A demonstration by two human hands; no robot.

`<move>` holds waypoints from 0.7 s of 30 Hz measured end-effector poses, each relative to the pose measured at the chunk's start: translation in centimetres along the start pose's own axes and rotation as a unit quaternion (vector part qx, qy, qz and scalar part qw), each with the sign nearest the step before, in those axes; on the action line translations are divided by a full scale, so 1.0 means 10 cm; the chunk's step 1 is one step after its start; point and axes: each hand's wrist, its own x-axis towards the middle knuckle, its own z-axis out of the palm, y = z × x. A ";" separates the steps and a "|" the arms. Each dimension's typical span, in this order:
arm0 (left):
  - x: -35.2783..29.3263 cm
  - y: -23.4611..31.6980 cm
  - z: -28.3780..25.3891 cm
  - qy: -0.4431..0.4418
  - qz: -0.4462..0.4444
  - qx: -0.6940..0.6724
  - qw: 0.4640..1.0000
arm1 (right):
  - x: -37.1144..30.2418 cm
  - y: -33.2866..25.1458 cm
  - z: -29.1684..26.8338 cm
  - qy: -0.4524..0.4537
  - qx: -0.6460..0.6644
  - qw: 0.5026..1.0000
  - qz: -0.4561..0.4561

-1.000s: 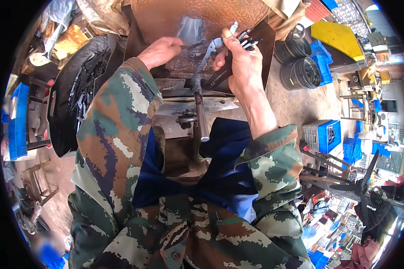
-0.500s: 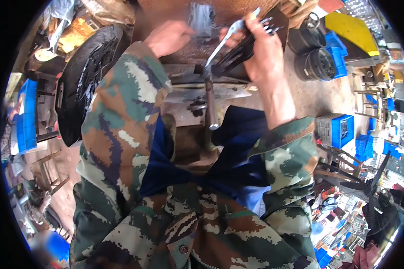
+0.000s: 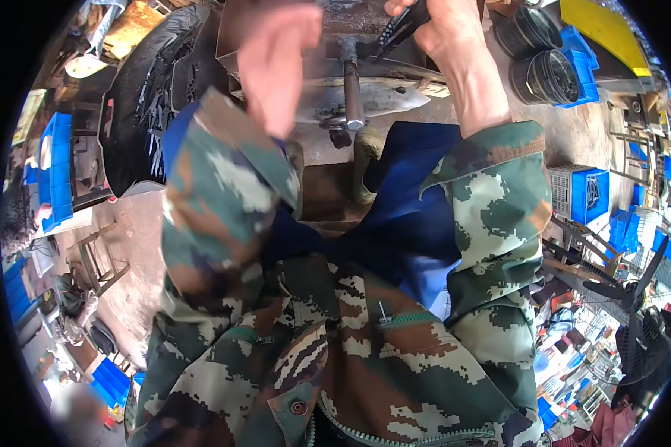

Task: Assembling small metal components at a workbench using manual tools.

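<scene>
Hands (image 3: 277,67) are at a metal bench (image 3: 350,21) near black buckets (image 3: 546,77).

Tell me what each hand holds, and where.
Right hand: dark strips, gripped above their lower ends; exact grip cut off. Left hand: blurred, no held thing visible.

A: What lies left of the bar (image 3: 354,97)?
B: Near it, the left hand (image 3: 279,67); farther left, a tray (image 3: 123,164) with strips (image 3: 158,138) on it
A: And right of it?
B: The right hand (image 3: 451,30), pieces (image 3: 401,30) in it, then two buckets (image 3: 522,82) well apart
A: Nearer the person than the bar?
B: A crate (image 3: 563,195) and a fan (image 3: 630,298), far right of it
</scene>
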 end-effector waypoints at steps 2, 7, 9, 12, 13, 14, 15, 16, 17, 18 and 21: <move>-0.53 -0.20 0.00 0.046 -0.040 -0.058 0.996 | -0.06 0.07 0.01 -0.011 -0.032 0.999 -0.008; -1.36 -0.98 0.36 0.116 -0.342 -0.043 0.931 | -0.03 0.00 -0.14 -0.006 -0.105 0.994 -0.017; -1.46 -1.34 0.57 0.103 -0.356 0.033 0.928 | -0.12 -0.21 -0.12 -0.003 -0.128 0.991 -0.041; -1.85 -2.85 -0.08 0.105 -0.291 0.136 0.941 | -0.10 -0.15 0.14 -0.043 -0.105 0.993 -0.016; -1.80 -3.01 -0.25 0.125 -0.285 0.148 0.939 | -0.17 -0.10 0.30 -0.047 -0.090 0.995 -0.013; -1.83 -3.04 -0.17 0.121 -0.291 0.136 0.939 | -0.18 -0.03 0.25 -0.036 -0.066 0.997 -0.018; -1.86 -3.02 -0.04 0.119 -0.303 0.115 0.938 | -0.17 0.03 0.19 -0.026 -0.041 0.999 -0.024; -1.87 -2.95 0.08 0.114 -0.320 0.093 0.936 | -0.21 0.03 0.18 -0.005 -0.031 0.999 -0.015; -1.88 -2.85 0.20 0.107 -0.334 0.074 0.934 | -0.26 0.02 0.14 0.016 -0.021 1.000 -0.002; -1.87 -2.72 0.31 0.095 -0.347 0.052 0.931 | -0.30 0.00 0.06 0.005 -0.019 1.000 0.002; -1.76 -2.40 0.43 0.061 -0.366 0.014 0.928 | -0.40 -0.02 0.00 -0.018 -0.010 1.000 0.002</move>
